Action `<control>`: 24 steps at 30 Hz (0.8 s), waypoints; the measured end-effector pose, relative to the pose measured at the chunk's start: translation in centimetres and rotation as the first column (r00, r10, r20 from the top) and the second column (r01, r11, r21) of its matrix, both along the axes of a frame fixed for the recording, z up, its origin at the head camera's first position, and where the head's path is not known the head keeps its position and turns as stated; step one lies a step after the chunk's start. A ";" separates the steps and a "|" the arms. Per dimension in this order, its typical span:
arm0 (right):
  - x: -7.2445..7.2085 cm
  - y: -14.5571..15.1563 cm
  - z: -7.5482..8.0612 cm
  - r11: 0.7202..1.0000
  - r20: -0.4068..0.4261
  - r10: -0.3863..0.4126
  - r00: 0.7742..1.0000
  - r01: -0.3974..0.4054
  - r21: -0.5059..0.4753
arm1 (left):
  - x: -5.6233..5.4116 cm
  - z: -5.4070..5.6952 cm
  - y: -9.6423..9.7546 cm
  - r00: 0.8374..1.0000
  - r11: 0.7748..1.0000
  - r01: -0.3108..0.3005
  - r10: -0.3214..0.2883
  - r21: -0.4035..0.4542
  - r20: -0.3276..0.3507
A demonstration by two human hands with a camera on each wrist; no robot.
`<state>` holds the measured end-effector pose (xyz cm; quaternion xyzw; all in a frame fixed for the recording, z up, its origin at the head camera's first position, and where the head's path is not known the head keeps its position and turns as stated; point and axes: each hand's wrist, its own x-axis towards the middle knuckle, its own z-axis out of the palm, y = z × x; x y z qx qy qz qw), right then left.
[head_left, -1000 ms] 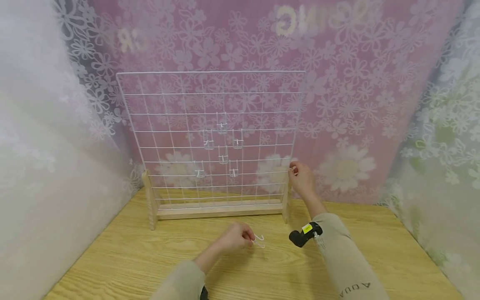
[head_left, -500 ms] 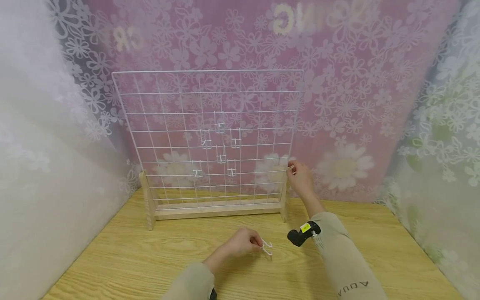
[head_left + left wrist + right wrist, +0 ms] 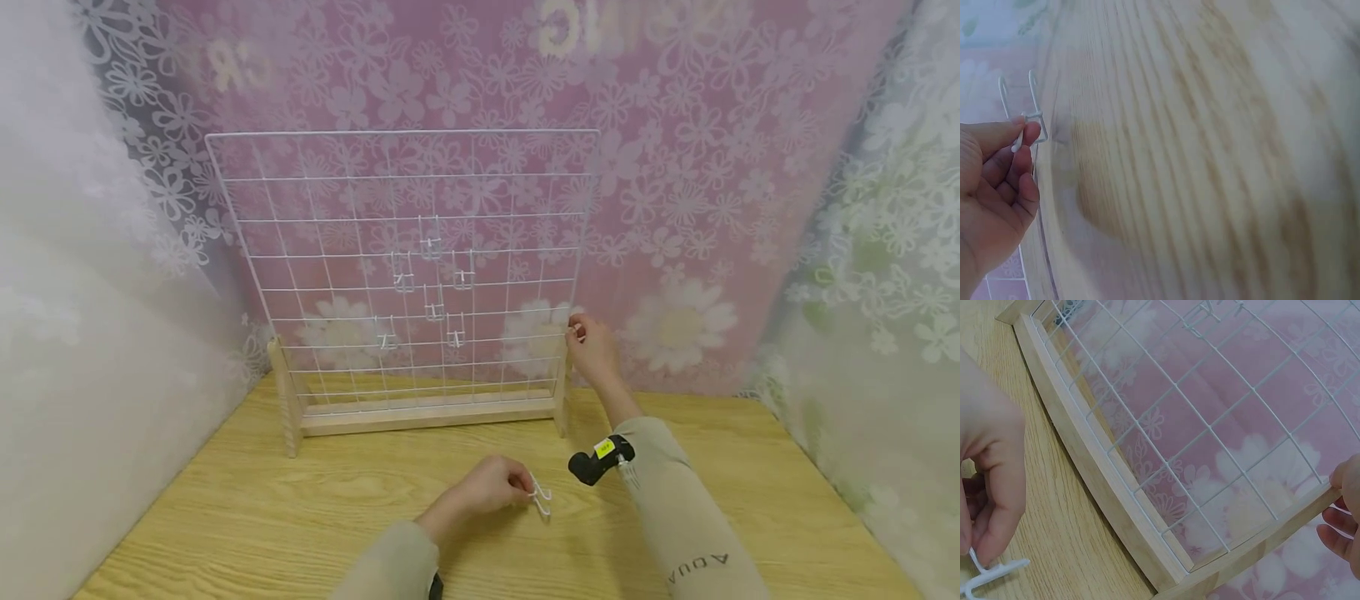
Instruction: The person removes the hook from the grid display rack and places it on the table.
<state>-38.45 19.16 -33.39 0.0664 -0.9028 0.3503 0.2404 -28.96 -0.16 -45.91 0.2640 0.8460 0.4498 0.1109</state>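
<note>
A white wire grid panel (image 3: 405,132) stands upright in a pale wooden base (image 3: 427,414). My right hand (image 3: 596,348) grips the top of the base's right upright at the panel's edge; in the right wrist view its thumb (image 3: 1339,475) lies against the wood. Closer to me, just above the table, my left hand (image 3: 489,486) pinches a white double-pronged wire hook (image 3: 543,497). In the left wrist view the hook (image 3: 1034,115) sits between thumb and forefinger, prongs pointing away. Several similar hooks, one of them a lower right hook (image 3: 456,338), hang on the panel's middle.
The wood-grain table (image 3: 345,500) spreads in front of the stand. Behind rises a pink flowered curtain (image 3: 660,200), with pale curtains on both sides. A black wrist camera (image 3: 600,460) is strapped to the right forearm.
My left hand has moved a little to the right with the hook, which has turned so its prongs point more downward. The right hand has stayed at the upright; the head view has shifted slightly.
</note>
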 end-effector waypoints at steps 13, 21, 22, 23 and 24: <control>0.0 -0.3 0.0 1.000 -0.002 0.013 1.000 -0.013 0.006 | 0.0 -0.9 0.8 0.998 0.999 0.002 -0.003 -0.034 -0.055; -0.3 0.0 0.0 1.000 -0.015 0.002 1.000 -0.002 0.008 | -0.2 -0.7 1.3 0.998 0.999 0.002 -0.005 -0.039 -0.060; -0.3 0.0 -0.1 1.000 -0.015 0.001 1.000 0.000 0.010 | -0.2 -0.7 1.3 0.998 0.999 0.002 -0.005 -0.043 -0.066; -0.3 0.0 -0.1 1.000 -0.016 0.001 1.000 -0.001 0.014 | -0.2 -0.7 1.3 0.998 0.999 0.001 -0.004 -0.048 -0.070; -0.3 0.0 -0.1 1.000 -0.016 0.002 1.000 -0.002 0.014 | -0.2 -0.8 1.3 0.997 0.999 -0.001 -0.003 -0.053 -0.075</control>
